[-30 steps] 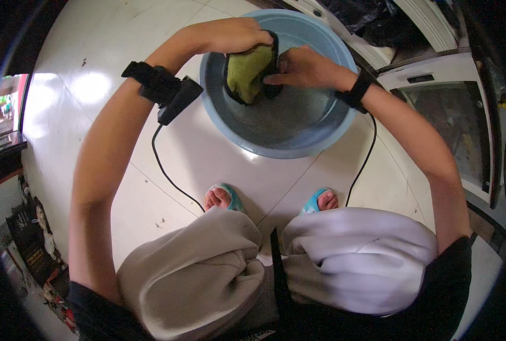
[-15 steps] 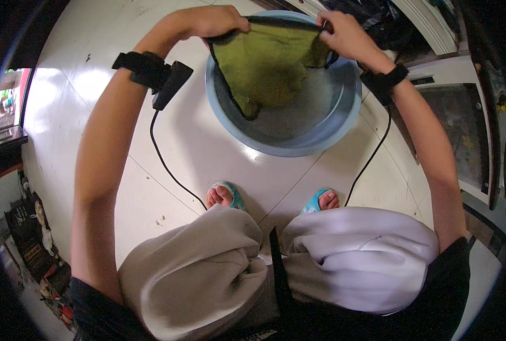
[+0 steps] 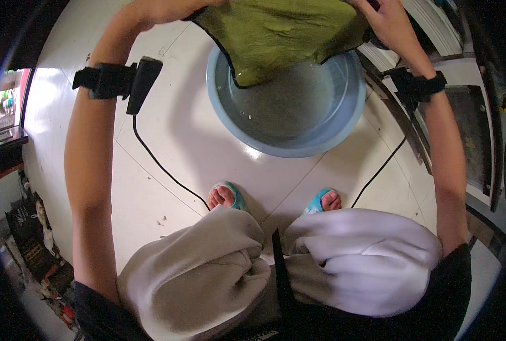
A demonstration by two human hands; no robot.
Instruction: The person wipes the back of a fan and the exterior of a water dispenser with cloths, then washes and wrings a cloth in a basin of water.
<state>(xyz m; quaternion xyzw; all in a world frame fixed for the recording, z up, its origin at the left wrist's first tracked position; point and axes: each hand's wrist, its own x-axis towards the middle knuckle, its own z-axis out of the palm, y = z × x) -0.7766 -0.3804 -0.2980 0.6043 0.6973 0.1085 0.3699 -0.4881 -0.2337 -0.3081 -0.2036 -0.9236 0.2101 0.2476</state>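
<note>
A wet-looking olive-green cloth (image 3: 281,34) with dark edging is stretched out between my two hands, above a round blue basin (image 3: 222,119). Cloudy water (image 3: 298,108) shows in the basin. At the top edge of the view, my left hand (image 3: 176,7) grips the cloth's left upper part; its fingertips are partly cut off. My right hand (image 3: 394,25) is closed on the cloth's right upper end. The cloth's lower corner hangs over the basin's far left part, and its upper edge runs out of view.
Black straps with cords sit on my left wrist (image 3: 114,80) and right wrist (image 3: 417,85). The basin stands on pale floor tiles (image 3: 168,153) ahead of my feet in blue slippers (image 3: 234,196). A white-framed cabinet (image 3: 463,131) stands at the right, assorted items (image 3: 31,227) at the left.
Both hands have moved up and farther apart, lifting the cloth higher and spreading it wider. More of the water in the basin now shows. The basin stays put.
</note>
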